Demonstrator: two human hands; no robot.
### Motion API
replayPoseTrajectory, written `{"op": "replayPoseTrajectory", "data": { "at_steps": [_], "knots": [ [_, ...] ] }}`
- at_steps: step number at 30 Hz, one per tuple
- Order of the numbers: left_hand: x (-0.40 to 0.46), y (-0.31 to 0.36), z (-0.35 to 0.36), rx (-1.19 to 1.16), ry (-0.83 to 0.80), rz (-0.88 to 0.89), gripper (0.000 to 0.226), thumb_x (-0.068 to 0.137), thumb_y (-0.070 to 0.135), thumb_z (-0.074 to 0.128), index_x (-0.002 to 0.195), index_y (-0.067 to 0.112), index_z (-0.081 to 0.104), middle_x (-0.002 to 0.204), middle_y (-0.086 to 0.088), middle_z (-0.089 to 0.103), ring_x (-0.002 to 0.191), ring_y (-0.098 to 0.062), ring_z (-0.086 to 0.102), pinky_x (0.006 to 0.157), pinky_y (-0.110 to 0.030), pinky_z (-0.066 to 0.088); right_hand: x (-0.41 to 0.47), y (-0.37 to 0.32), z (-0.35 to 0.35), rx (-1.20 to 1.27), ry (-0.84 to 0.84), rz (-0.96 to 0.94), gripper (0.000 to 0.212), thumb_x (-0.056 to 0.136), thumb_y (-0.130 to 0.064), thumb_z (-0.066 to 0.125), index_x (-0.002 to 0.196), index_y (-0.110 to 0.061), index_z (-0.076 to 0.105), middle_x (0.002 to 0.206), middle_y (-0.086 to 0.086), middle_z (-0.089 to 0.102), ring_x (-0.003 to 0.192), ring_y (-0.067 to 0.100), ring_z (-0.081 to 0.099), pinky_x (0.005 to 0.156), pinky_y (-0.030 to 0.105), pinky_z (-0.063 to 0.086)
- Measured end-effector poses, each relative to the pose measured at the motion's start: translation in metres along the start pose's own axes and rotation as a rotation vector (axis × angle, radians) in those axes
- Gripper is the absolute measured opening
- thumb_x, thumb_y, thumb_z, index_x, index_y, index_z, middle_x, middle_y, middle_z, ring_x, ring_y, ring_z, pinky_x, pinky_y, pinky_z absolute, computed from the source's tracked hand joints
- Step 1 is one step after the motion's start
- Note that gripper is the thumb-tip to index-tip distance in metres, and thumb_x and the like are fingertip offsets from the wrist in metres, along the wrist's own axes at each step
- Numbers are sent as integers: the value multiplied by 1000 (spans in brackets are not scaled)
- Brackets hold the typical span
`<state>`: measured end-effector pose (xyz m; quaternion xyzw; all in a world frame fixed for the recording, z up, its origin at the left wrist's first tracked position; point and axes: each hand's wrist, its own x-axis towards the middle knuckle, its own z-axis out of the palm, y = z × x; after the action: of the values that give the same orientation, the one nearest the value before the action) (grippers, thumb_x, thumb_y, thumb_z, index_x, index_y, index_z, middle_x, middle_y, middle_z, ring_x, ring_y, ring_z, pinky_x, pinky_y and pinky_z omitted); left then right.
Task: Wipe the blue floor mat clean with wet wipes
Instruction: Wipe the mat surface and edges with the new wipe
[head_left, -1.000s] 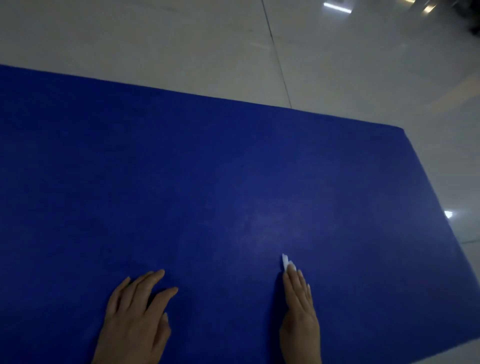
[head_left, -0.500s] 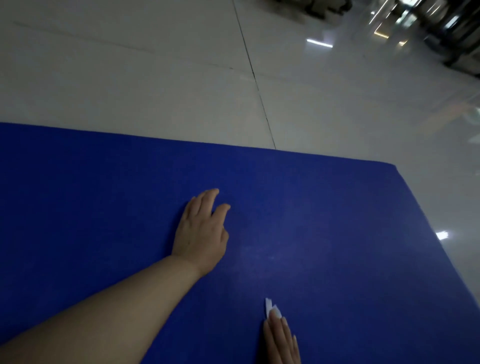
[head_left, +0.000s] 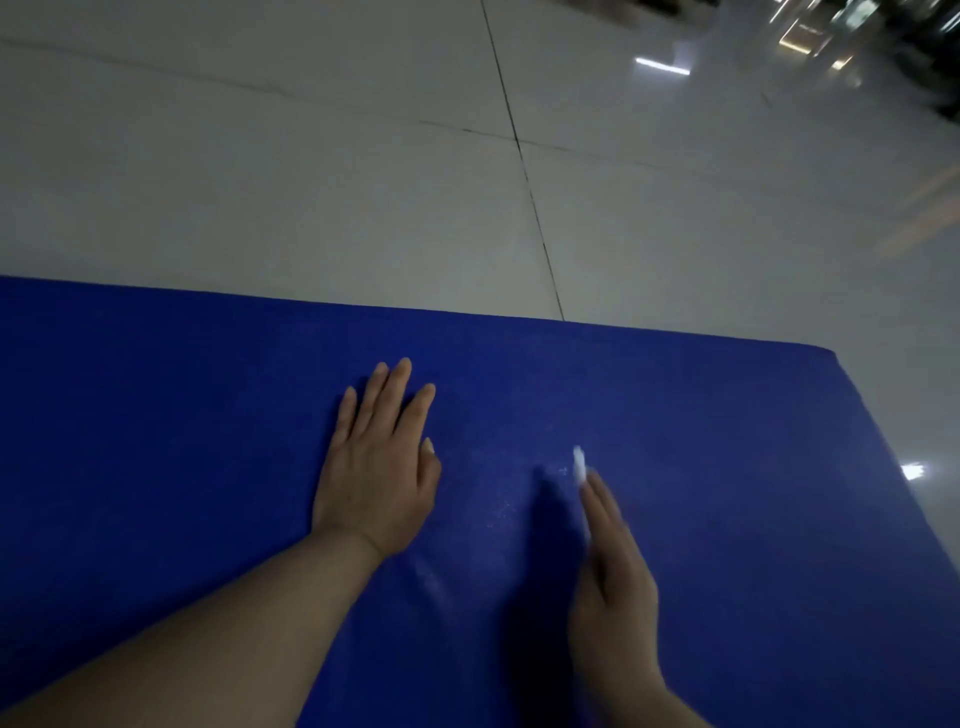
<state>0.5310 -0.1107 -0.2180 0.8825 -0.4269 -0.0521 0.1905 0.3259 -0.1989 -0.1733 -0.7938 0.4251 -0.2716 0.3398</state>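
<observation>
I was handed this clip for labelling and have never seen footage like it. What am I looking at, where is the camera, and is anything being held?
There is no machine here: a person works with bare hands, and the one camera sits on their head, looking forward and down. That is why you see arms reaching in from the bottom edge. The big dark surface is a blue floor mat lying on a pale tiled floor. The left hand lies flat on the mat, palm down, fingers straight, holding nothing. The right hand is turned edge-on with straight fingers, and a small white wet wipe pokes out past its fingertips against the mat. Faint whitish streaks show on the mat between the hands.
</observation>
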Motion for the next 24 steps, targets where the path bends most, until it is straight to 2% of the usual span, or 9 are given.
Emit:
{"op": "replayPoseTrajectory", "data": {
  "at_steps": [3,6,8,10,13,15,17,20,24],
  "knots": [
    [3,-1,3,15,13,-21,58,90,32,25,142,12,43,155,-11,28,143,-23,17,117,-40,9,77,-17,50,-171,-85,68,81,84,20,34,146,-33,33,149,-20,33,140,-1,23,115,16,21],
    [6,-1,3,22,-6,-31,57,90,33,25,139,12,47,154,-12,31,142,-24,21,116,-38,11,105,-15,93,-284,-282,-199,73,84,18,38,148,-15,32,155,-1,28,145,16,21,119,38,21],
    [6,-1,5,38,-1,-23,55,89,31,28,134,12,53,151,-13,36,140,-25,27,114,-38,13,116,-16,106,-361,-390,-420,66,81,18,42,143,-4,39,154,8,30,144,23,21,118,42,18],
    [6,-1,5,35,-11,-20,54,89,30,29,132,12,56,149,-13,39,139,-26,31,113,-40,15,133,-5,96,-411,-394,-460,72,78,22,43,143,-7,39,153,7,32,143,22,22,117,41,19],
    [5,-2,7,30,-12,-16,53,89,29,29,131,12,56,149,-12,39,138,-25,30,112,-42,17,166,26,54,-468,-180,-122,78,80,22,37,148,-16,32,153,1,33,141,15,24,117,32,21],
    [6,-2,8,36,-11,-17,53,89,30,29,131,12,57,149,-12,40,138,-24,28,111,-42,18,182,38,33,-528,-59,156,72,86,17,35,150,-15,26,157,-1,25,144,16,17,119,33,17],
    [7,-2,8,44,-8,-19,53,88,30,29,129,13,58,148,-11,40,138,-24,28,110,-43,19,186,35,40,-546,-52,179,69,86,17,35,148,-12,31,158,-1,19,146,18,15,117,37,22],
    [8,-2,7,45,-20,-25,53,88,30,30,128,13,59,148,-11,41,138,-24,29,110,-43,19,174,7,80,-468,-185,-51,72,81,20,36,146,-10,35,158,2,21,144,18,19,113,40,30],
    [8,-1,4,64,-38,-27,54,87,31,29,128,12,59,148,-11,40,139,-24,29,112,-41,17,157,-30,128,-374,-561,-495,74,81,20,44,148,-8,28,158,4,16,145,17,14,118,25,8]
  ]
}}
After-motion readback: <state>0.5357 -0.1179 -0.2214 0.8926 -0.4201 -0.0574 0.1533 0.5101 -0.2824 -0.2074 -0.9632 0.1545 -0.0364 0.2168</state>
